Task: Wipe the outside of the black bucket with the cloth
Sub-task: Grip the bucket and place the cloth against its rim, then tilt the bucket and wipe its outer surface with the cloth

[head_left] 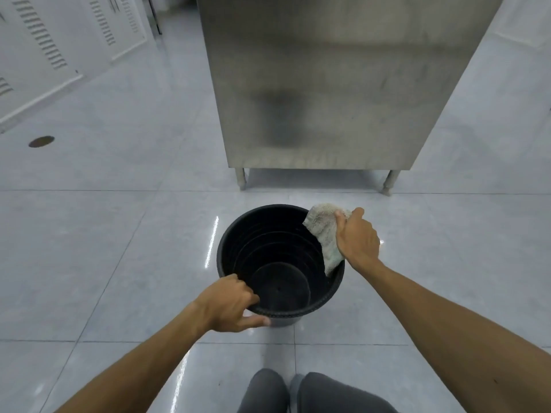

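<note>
A black bucket (262, 234) stands upright on the tiled floor, seen from above with its ribbed inside empty. My left hand (229, 305) grips its near-left rim, fingers over the edge and thumb along the outer wall. My right hand (357, 239) is closed on a whitish, slightly soiled cloth (323, 231) at the bucket's far-right rim. The cloth drapes over that rim, part of it hanging inside. Most of the bucket's outer wall is hidden from this angle.
A stainless steel cabinet (334, 84) on short legs stands just beyond the bucket. White louvred panels (38, 55) line the far left, and a round floor drain (41, 141) lies left. My knees (298, 391) show at the bottom edge. Glossy grey tiles surround the bucket.
</note>
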Action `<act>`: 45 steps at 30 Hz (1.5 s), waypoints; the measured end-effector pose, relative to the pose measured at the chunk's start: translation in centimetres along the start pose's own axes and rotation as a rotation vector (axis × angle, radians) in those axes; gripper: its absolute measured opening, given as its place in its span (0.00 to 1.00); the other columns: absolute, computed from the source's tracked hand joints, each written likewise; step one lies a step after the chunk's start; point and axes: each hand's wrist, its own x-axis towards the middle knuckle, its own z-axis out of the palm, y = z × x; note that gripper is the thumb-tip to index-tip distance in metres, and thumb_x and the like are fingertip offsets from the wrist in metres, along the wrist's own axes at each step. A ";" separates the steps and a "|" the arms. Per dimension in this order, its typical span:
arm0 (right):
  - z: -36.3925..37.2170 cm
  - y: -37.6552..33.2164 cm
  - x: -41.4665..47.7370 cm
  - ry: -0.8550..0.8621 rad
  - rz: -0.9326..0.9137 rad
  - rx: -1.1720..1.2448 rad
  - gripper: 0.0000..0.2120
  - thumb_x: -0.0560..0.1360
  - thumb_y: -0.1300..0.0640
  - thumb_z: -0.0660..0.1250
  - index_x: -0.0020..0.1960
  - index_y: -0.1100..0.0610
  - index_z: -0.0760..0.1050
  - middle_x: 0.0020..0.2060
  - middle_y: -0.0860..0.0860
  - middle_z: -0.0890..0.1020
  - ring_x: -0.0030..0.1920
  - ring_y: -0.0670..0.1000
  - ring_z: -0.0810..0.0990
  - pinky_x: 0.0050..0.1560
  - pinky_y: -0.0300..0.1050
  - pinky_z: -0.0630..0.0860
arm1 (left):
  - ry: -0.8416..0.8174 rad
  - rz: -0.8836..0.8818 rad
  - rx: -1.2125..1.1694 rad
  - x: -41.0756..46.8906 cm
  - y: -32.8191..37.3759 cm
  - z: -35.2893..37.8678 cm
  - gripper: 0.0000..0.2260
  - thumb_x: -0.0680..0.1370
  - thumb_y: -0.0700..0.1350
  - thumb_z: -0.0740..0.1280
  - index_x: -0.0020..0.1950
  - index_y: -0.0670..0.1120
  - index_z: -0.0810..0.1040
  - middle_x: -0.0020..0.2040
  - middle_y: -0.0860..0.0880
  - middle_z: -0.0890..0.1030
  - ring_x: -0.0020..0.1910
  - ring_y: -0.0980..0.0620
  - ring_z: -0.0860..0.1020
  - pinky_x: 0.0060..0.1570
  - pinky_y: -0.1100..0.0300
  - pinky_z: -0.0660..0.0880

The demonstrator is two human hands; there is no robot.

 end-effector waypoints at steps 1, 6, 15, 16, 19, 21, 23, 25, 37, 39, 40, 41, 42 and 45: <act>-0.5 -0.1 -0.2 0.006 -0.004 0.014 0.23 0.85 0.42 0.52 0.58 0.63 0.67 0.38 0.54 0.74 0.38 0.57 0.73 0.38 0.51 0.67 | -0.010 0.012 -0.011 -0.2 0.4 -0.1 0.35 0.79 0.74 0.45 0.43 0.48 0.80 0.36 0.52 0.81 0.35 0.54 0.77 0.51 0.59 0.75; -3.4 -0.4 -0.9 0.052 -0.032 0.113 0.20 0.85 0.41 0.52 0.52 0.59 0.64 0.38 0.55 0.76 0.34 0.54 0.72 0.36 0.51 0.67 | 0.126 -0.066 -0.134 0.1 3.1 -1.6 0.35 0.79 0.72 0.46 0.42 0.46 0.79 0.34 0.53 0.77 0.31 0.54 0.76 0.36 0.63 0.72; -7.7 -1.1 -2.4 0.062 -0.093 0.165 0.18 0.86 0.43 0.52 0.53 0.59 0.64 0.42 0.57 0.77 0.39 0.60 0.74 0.39 0.52 0.69 | 0.420 -0.284 -0.188 0.8 6.2 -4.7 0.28 0.79 0.70 0.46 0.33 0.52 0.70 0.27 0.57 0.70 0.25 0.56 0.70 0.29 0.64 0.64; -7.8 -1.0 -2.7 0.053 -0.114 0.156 0.18 0.86 0.43 0.52 0.53 0.59 0.64 0.42 0.56 0.77 0.38 0.59 0.73 0.38 0.51 0.68 | 0.438 -0.307 -0.213 0.9 6.4 -5.0 0.27 0.80 0.69 0.48 0.32 0.52 0.68 0.27 0.56 0.70 0.25 0.56 0.70 0.29 0.64 0.63; -7.7 -0.7 -3.7 0.027 -0.166 0.106 0.19 0.86 0.42 0.52 0.55 0.58 0.65 0.39 0.52 0.76 0.33 0.52 0.72 0.30 0.47 0.64 | 0.499 -0.452 -0.391 1.3 6.6 -5.5 0.27 0.81 0.67 0.53 0.32 0.50 0.71 0.26 0.53 0.73 0.25 0.55 0.73 0.28 0.61 0.70; -7.5 -0.2 -4.2 -0.005 -0.180 0.065 0.18 0.85 0.41 0.52 0.53 0.56 0.64 0.36 0.49 0.74 0.31 0.47 0.71 0.28 0.43 0.62 | 0.562 -0.576 -0.536 1.6 6.5 -5.6 0.28 0.81 0.66 0.55 0.32 0.47 0.73 0.27 0.52 0.75 0.26 0.53 0.75 0.30 0.56 0.73; -7.1 0.5 -4.4 -0.024 -0.192 0.035 0.17 0.85 0.41 0.52 0.53 0.55 0.63 0.36 0.48 0.74 0.31 0.45 0.71 0.28 0.41 0.61 | 0.604 -0.709 -0.669 1.6 6.2 -5.4 0.29 0.83 0.63 0.56 0.31 0.44 0.71 0.27 0.50 0.74 0.27 0.51 0.73 0.29 0.56 0.68; -6.8 1.4 -4.4 -0.016 -0.195 0.020 0.18 0.85 0.40 0.52 0.53 0.55 0.63 0.37 0.51 0.77 0.31 0.47 0.72 0.28 0.42 0.63 | 0.624 -0.817 -0.777 1.5 6.0 -4.5 0.28 0.84 0.60 0.56 0.29 0.45 0.66 0.26 0.50 0.71 0.26 0.51 0.70 0.29 0.56 0.64; -1.8 1.9 -9.8 -0.136 -0.374 -0.039 0.18 0.84 0.38 0.50 0.53 0.53 0.65 0.39 0.49 0.78 0.34 0.52 0.77 0.33 0.48 0.73 | 0.660 -0.944 -1.016 1.6 7.2 -2.3 0.27 0.85 0.56 0.55 0.29 0.44 0.65 0.27 0.49 0.70 0.29 0.51 0.69 0.31 0.57 0.64; -0.1 1.2 -11.4 -0.168 -0.420 -0.075 0.19 0.84 0.38 0.52 0.55 0.54 0.66 0.43 0.51 0.80 0.36 0.53 0.78 0.36 0.50 0.75 | 0.645 -0.955 -1.057 1.6 7.3 -1.9 0.28 0.85 0.56 0.54 0.32 0.40 0.70 0.29 0.46 0.73 0.31 0.50 0.71 0.32 0.55 0.67; 0.6 0.9 -12.2 -0.192 -0.441 -0.085 0.19 0.84 0.39 0.54 0.58 0.54 0.67 0.47 0.51 0.81 0.38 0.54 0.79 0.37 0.50 0.76 | 0.635 -0.959 -1.079 1.5 7.3 -1.8 0.29 0.85 0.56 0.53 0.34 0.38 0.73 0.31 0.45 0.75 0.32 0.49 0.73 0.33 0.54 0.68; 1.2 0.6 -12.9 -0.227 -0.457 -0.083 0.19 0.84 0.39 0.56 0.61 0.55 0.67 0.50 0.52 0.81 0.42 0.55 0.80 0.39 0.50 0.77 | 0.630 -0.962 -1.100 1.5 7.4 -1.7 0.29 0.85 0.56 0.53 0.36 0.37 0.76 0.33 0.44 0.77 0.33 0.48 0.75 0.35 0.54 0.70; 1.6 0.3 -13.6 -0.269 -0.473 -0.077 0.20 0.83 0.40 0.59 0.64 0.55 0.66 0.53 0.53 0.80 0.44 0.56 0.81 0.41 0.50 0.77 | 0.630 -0.962 -1.117 1.4 7.5 -1.6 0.29 0.85 0.56 0.53 0.38 0.36 0.78 0.35 0.43 0.79 0.35 0.48 0.76 0.36 0.54 0.70; 2.0 -0.6 -15.0 -0.322 -0.563 -0.065 0.24 0.82 0.39 0.60 0.69 0.55 0.65 0.60 0.53 0.76 0.46 0.55 0.81 0.39 0.46 0.72 | 0.628 -0.950 -1.138 1.2 7.7 -2.0 0.27 0.86 0.55 0.53 0.35 0.40 0.75 0.34 0.46 0.78 0.34 0.49 0.75 0.34 0.56 0.69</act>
